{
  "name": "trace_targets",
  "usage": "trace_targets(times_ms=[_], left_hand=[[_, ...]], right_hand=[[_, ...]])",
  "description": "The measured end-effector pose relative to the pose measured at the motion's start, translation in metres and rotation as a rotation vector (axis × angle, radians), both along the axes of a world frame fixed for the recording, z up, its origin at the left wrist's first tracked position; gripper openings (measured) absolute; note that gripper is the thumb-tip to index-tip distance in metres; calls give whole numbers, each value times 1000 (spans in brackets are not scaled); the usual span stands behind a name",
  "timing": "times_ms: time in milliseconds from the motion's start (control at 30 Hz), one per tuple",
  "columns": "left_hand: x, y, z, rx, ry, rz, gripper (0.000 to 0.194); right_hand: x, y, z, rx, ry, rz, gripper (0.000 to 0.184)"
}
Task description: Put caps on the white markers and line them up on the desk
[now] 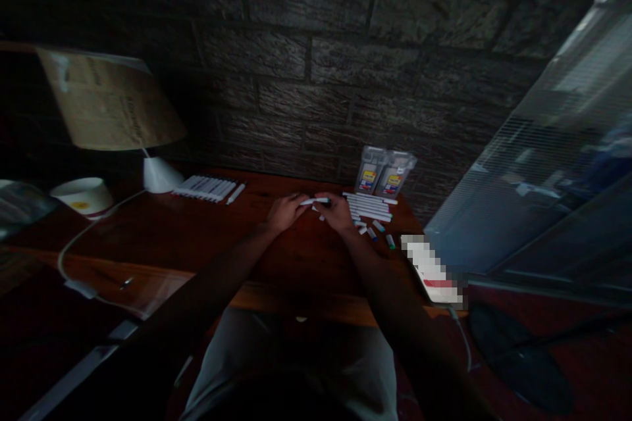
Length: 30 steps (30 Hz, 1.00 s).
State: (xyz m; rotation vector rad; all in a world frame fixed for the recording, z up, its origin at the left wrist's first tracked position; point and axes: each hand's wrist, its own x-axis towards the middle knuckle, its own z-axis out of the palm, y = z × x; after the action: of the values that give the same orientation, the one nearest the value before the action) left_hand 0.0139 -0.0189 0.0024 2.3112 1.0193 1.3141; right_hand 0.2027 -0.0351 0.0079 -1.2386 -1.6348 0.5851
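Observation:
Between my hands, just above the wooden desk (296, 256), lies a white marker pen (315, 201) held crosswise. Its left end is pinched by my left hand (285, 212), and my right hand (338, 212) closes on its darker right end. Right of my right hand, several white markers (372, 208) lie side by side. In front of them are loose marker caps (379, 225), one with a green end (391, 241). On the left, a neat row of white markers (205, 188) rests on the desk, with a single marker (236, 193) beside it.
Two clear plastic cases (384, 172) stand against the brick wall (296, 66). A lamp (160, 174) with a paper-like shade and a white cup (83, 197) occupy the left side. A pixelated device (432, 276) with a cable sits at the right edge.

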Motion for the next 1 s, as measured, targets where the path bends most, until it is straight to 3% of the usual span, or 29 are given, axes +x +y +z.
trace_targets(times_ms=[100,300,600,1000], left_hand=[[-1,-1,0,10,16,23,13],[-2,0,-1,119,307,152,16],[0,2,-2,205,320,140,28],[-1,-2,-3,74,370,171,34]], right_hand=[[0,5,-4,72,56,13,26],[-4,9,-11,-39,224,82,28],[1,0,-2,133,41,-3,29],[-1,4,-5,101,26,-45,24]])
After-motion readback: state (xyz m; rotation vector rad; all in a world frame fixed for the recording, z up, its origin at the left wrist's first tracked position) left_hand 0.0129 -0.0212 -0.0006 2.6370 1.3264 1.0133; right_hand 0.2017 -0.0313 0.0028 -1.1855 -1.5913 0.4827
